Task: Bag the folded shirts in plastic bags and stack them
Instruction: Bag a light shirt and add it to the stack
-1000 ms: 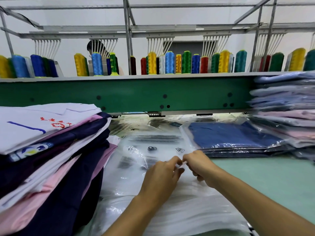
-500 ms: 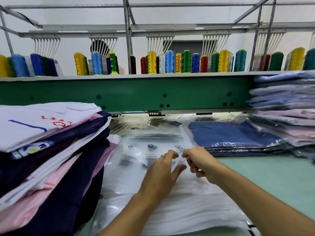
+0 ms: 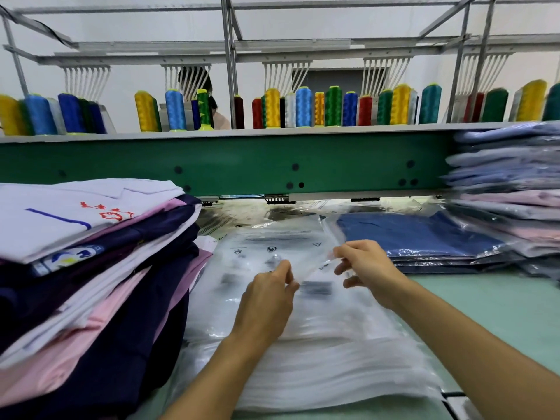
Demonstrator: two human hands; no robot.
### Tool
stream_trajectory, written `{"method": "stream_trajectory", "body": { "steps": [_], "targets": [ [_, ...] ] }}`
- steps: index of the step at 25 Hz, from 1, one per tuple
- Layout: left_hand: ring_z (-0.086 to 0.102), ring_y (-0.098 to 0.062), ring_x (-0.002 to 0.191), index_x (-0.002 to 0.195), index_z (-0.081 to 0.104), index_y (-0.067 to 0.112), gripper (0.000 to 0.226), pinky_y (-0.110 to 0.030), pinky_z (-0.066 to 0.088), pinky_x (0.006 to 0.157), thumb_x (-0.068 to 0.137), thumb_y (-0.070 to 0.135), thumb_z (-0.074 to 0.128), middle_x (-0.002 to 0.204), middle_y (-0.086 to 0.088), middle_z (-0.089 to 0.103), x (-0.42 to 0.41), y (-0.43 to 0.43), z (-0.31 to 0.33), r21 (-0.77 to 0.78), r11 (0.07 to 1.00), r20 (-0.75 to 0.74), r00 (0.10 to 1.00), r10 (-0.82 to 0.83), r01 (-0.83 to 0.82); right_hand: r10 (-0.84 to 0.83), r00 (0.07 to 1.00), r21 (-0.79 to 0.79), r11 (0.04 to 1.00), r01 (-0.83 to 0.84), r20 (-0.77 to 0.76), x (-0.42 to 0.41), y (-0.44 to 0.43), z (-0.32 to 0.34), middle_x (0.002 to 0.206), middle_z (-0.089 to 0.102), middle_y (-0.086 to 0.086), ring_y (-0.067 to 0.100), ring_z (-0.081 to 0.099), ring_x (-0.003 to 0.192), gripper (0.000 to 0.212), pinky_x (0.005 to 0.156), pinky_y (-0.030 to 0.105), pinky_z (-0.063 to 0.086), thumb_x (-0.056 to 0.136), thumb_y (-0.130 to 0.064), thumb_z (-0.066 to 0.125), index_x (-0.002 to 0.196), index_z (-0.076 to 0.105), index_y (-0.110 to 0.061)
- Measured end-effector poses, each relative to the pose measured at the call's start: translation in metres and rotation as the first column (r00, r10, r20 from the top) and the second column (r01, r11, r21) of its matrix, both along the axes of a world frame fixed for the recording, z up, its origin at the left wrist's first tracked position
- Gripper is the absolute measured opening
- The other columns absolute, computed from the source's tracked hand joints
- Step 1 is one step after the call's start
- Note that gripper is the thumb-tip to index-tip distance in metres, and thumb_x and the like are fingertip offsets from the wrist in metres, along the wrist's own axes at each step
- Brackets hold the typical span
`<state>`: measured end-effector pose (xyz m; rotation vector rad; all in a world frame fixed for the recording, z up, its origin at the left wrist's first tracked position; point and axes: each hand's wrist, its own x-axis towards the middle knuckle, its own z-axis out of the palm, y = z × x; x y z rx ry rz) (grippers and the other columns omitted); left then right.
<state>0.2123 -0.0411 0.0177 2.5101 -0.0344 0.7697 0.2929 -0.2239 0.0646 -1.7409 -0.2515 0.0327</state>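
Observation:
A thick pile of clear plastic bags (image 3: 306, 353) lies on the table in front of me. My left hand (image 3: 266, 298) pinches the top bag's near edge between thumb and fingers. My right hand (image 3: 363, 268) pinches the same bag's lifted edge (image 3: 318, 265) a little to the right, and the film stretches between the two hands. To the left stands a tall stack of folded shirts (image 3: 91, 268), white on top, then navy and pink. Bagged navy shirts (image 3: 418, 234) lie stacked at the right behind my right hand.
A high stack of bagged light-blue and pink shirts (image 3: 509, 189) fills the far right. A green machine beam (image 3: 230, 165) runs across the back, with thread cones (image 3: 303, 107) on its shelf. Pale green table surface (image 3: 497, 310) shows at the right. A person's head shows behind the cones.
My hands, close together a second ago, have moved apart. The right hand has risen and shifted right, lifting the top bag's edge off the pile.

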Motion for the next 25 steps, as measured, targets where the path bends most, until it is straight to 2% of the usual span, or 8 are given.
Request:
{"method": "stream_trajectory", "body": {
  "steps": [5,8,10,15,18,20,23,25],
  "targets": [
    [0.057,-0.030,0.080,0.091,0.045,0.020,0.013,-0.042,0.051,0.070,0.101,0.025,0.051,0.087,-0.004,0.060,-0.009,0.040,0.002,0.117,0.977,-0.143,0.970,0.197,-0.181,-0.059,0.996,0.181,0.981,0.071,-0.069,0.017,-0.013,0.000,0.101,0.065,0.025,0.032,0.074,0.089,0.016,0.063,0.040,0.063,0.098,-0.004,0.054,0.089,0.061,0.007],
    [0.056,-0.027,0.085,0.089,0.037,0.016,0.016,-0.036,0.042,0.063,0.100,0.015,0.048,0.089,-0.003,0.055,-0.011,0.059,0.003,0.223,0.929,-0.203,0.918,0.341,-0.296,-0.108,0.984,0.189,0.973,0.134,-0.143,0.022,-0.025,0.000,0.096,0.070,0.026,0.039,0.072,0.074,0.014,0.076,0.053,0.062,0.099,-0.007,0.050,0.100,0.057,0.006],
    [0.061,-0.028,0.092,0.092,0.038,0.017,0.015,-0.033,0.043,0.065,0.097,0.007,0.047,0.094,-0.006,0.060,-0.012,0.069,0.003,0.235,0.911,-0.204,0.900,0.386,-0.338,-0.126,0.974,0.233,0.958,0.168,-0.186,0.025,-0.033,0.001,0.093,0.069,0.029,0.040,0.071,0.069,0.012,0.066,0.050,0.063,0.099,-0.005,0.047,0.102,0.054,0.005],
    [0.064,-0.017,0.102,0.116,0.048,0.016,0.015,-0.024,0.047,0.079,0.102,0.021,0.049,0.112,-0.001,0.063,-0.010,0.081,0.006,0.291,0.846,-0.148,0.853,0.500,-0.446,-0.123,0.961,0.281,0.940,0.193,-0.249,0.033,-0.045,-0.001,0.092,0.070,0.037,0.050,0.071,0.090,0.011,0.082,0.060,0.059,0.092,0.001,0.045,0.088,0.055,0.003],
    [0.057,-0.020,0.114,0.122,0.046,0.017,0.033,-0.025,0.041,0.085,0.095,0.024,0.062,0.125,0.002,0.059,-0.007,0.083,0.001,0.294,0.898,-0.046,0.933,0.357,-0.329,-0.106,0.963,0.297,0.938,0.179,-0.248,0.035,-0.049,-0.003,0.063,0.067,0.021,0.041,0.072,0.067,0.017,0.076,0.053,0.062,0.091,0.003,0.046,0.075,0.051,-0.001],
    [0.054,-0.017,0.118,0.124,0.056,0.029,0.035,-0.030,0.043,0.095,0.091,0.034,0.068,0.127,0.013,0.057,-0.008,0.078,0.005,0.270,0.950,-0.082,0.980,0.183,-0.155,-0.015,0.965,0.237,0.968,0.080,-0.262,0.034,-0.049,-0.006,0.074,0.072,0.024,0.040,0.074,0.077,0.010,0.074,0.044,0.064,0.092,0.004,0.048,0.087,0.057,0.006],
    [0.063,-0.010,0.091,0.087,0.065,0.034,0.005,-0.032,0.051,0.078,0.089,0.038,0.068,0.093,0.019,0.067,-0.009,0.071,0.009,0.266,0.962,-0.141,0.985,0.096,-0.056,0.114,0.952,0.014,0.993,-0.115,-0.285,0.026,-0.046,-0.010,0.080,0.073,0.020,0.032,0.074,0.076,0.010,0.063,0.036,0.062,0.089,0.009,0.054,0.091,0.058,0.000],
    [0.060,-0.012,0.079,0.076,0.058,0.030,0.022,-0.030,0.045,0.064,0.082,0.042,0.075,0.080,0.015,0.063,-0.010,0.070,0.011,0.298,0.952,-0.148,0.981,0.125,-0.076,0.119,0.959,-0.153,0.975,-0.162,-0.256,0.021,-0.040,-0.015,0.073,0.067,0.014,0.026,0.067,0.062,0.016,0.062,0.035,0.060,0.087,0.009,0.058,0.094,0.056,-0.005]
  ]
}}
